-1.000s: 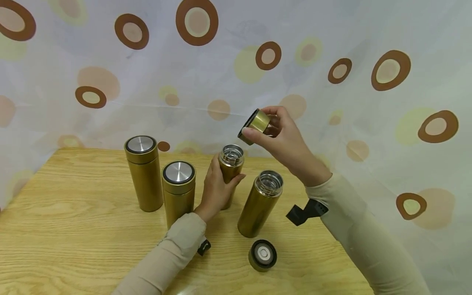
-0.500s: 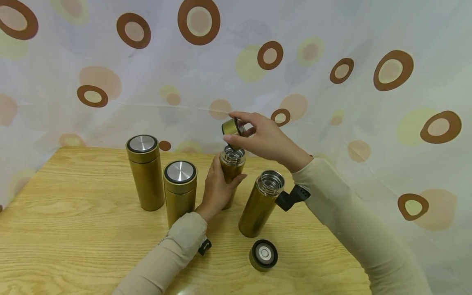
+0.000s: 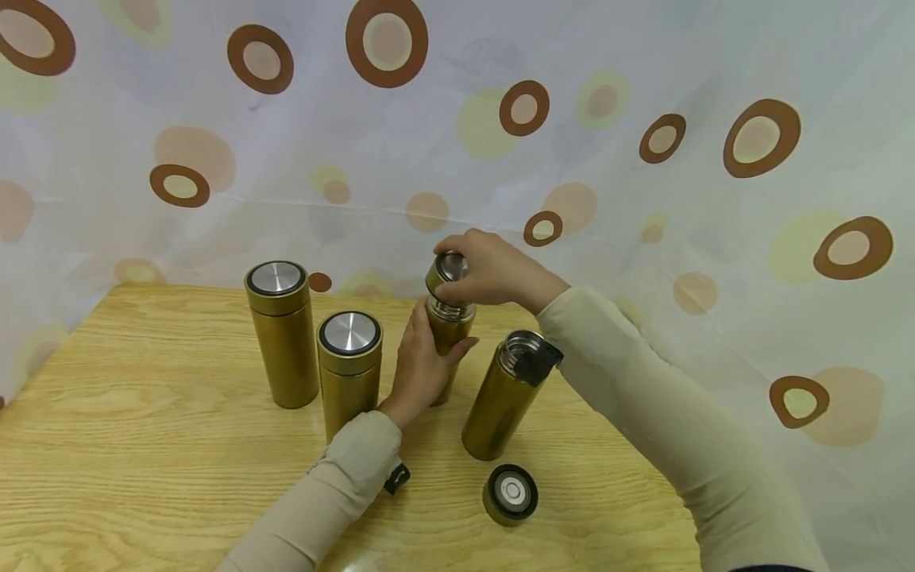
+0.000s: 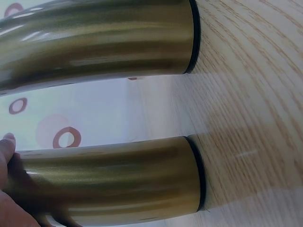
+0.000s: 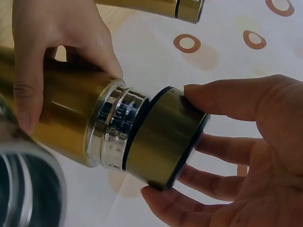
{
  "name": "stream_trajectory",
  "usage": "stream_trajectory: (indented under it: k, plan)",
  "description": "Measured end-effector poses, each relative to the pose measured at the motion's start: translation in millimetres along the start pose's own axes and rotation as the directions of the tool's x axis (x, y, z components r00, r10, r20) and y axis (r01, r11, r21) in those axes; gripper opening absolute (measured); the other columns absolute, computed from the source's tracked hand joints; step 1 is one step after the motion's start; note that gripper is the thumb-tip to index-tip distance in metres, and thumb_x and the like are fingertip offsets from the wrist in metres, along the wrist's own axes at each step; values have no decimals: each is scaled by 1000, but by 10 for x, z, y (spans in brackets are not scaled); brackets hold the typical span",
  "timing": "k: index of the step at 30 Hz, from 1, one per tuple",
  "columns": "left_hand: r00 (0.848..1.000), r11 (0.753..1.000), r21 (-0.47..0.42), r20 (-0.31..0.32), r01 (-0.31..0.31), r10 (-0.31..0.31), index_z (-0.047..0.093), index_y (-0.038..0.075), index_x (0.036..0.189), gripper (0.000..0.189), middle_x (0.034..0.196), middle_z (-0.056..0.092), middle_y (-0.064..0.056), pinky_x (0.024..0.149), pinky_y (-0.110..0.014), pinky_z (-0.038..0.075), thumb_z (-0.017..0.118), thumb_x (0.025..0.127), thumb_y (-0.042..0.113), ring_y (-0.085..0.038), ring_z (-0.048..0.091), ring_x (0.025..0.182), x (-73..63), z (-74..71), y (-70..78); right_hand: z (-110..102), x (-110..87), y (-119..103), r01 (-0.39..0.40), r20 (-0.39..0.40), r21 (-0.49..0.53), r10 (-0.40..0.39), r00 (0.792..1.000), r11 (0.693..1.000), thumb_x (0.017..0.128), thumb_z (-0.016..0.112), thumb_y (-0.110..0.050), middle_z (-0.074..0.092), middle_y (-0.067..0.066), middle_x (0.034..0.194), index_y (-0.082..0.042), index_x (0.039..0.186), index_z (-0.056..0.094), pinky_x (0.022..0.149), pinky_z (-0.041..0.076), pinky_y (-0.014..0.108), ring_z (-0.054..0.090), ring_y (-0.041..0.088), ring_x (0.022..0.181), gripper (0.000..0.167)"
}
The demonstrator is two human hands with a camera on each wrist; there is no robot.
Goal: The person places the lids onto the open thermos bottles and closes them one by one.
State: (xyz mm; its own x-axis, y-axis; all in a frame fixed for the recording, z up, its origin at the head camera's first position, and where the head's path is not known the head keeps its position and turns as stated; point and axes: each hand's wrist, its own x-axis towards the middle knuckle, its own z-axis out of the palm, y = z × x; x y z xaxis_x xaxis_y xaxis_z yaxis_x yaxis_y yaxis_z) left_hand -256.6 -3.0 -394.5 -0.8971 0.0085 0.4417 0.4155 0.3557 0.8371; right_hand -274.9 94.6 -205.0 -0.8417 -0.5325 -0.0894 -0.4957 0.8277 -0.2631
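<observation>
My left hand (image 3: pixel 422 367) grips a gold thermos flask (image 3: pixel 449 330) around its upper body; the flask stands upright on the table. With fingers and thumb my right hand (image 3: pixel 493 272) holds a gold lid (image 3: pixel 445 278) at that flask's mouth. In the right wrist view the lid (image 5: pixel 165 137) sits tilted against the steel threaded neck (image 5: pixel 118 125), with much of the neck showing. Beside the held flask, to the right, stands an uncapped flask (image 3: pixel 496 409), its mouth partly hidden by the black wrist camera. The left wrist view shows the lower part of the gripped flask (image 4: pixel 118 182).
Two capped gold flasks, a rear one (image 3: pixel 282 349) and a nearer one (image 3: pixel 349 381), stand on the left. Another lid (image 3: pixel 511 494) lies inside-up on the wooden table (image 3: pixel 143 445) near the front. A patterned sheet (image 3: pixel 322 119) hangs behind.
My right hand has moved left and down, bringing the lid from above the flask, turned over, onto its mouth. The left hand keeps its grip on the flask.
</observation>
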Motion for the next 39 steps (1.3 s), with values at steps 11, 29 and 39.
stream_trajectory:
  k: [11, 29, 39]
  plan:
    - [1000, 1000, 10, 0, 10, -10, 24, 8, 145, 81, 129, 47, -14, 98, -45, 45, 71, 86, 37, -29, 53, 116, 2, -9, 2, -28, 73, -51, -50, 95, -59, 56, 994, 997, 88, 70, -23, 54, 11, 135, -6, 139, 49, 92, 49, 37, 57, 25, 114, 58]
    - [1000, 1000, 14, -9, 5, -5, 25, 7, 145, 82, 128, 48, -15, 96, -45, 46, 73, 85, 35, -29, 54, 115, 4, 6, 3, 19, 111, -90, -67, 141, -215, 99, 985, 974, 87, 72, -28, 57, 10, 132, -7, 136, 54, 95, 47, 40, 56, 27, 116, 56]
    - [1000, 1000, 26, -2, -3, 3, 24, 7, 145, 82, 127, 49, -14, 95, -45, 47, 72, 85, 36, -29, 54, 114, -8, 2, 23, 37, 123, -111, -66, 140, -243, 102, 985, 968, 86, 73, -28, 63, 7, 122, -9, 131, 59, 89, 49, 39, 59, 24, 107, 51]
